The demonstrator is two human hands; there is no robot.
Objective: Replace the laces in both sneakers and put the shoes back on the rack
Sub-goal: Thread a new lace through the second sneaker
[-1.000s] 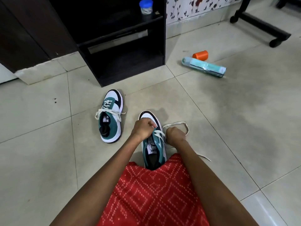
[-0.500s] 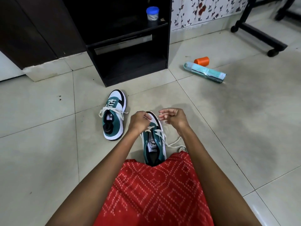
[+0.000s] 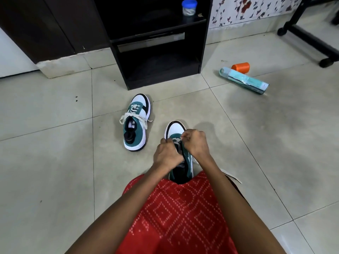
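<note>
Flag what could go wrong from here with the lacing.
1. The loose end of the lace trails on the floor under the right forearm; it may get pinned as the right hand pulls.
2. The left hand and right hand hide the eyelets of the near sneaker; a skipped hole could go unnoticed.
3. Lace ends of the far sneaker hang loose over its sides and could snag en route to the rack.

Laced sneaker (image 3: pixel 136 123) lies a little left of your way to the rack (image 3: pixel 119 66), bare floor (image 3: pixel 45 162) wide on your left, tube (image 3: pixel 244 80) and orange cup (image 3: pixel 240 67) well off right, jar (image 3: pixel 189 7) on the upper shelf (image 3: pixel 157 32).
</note>
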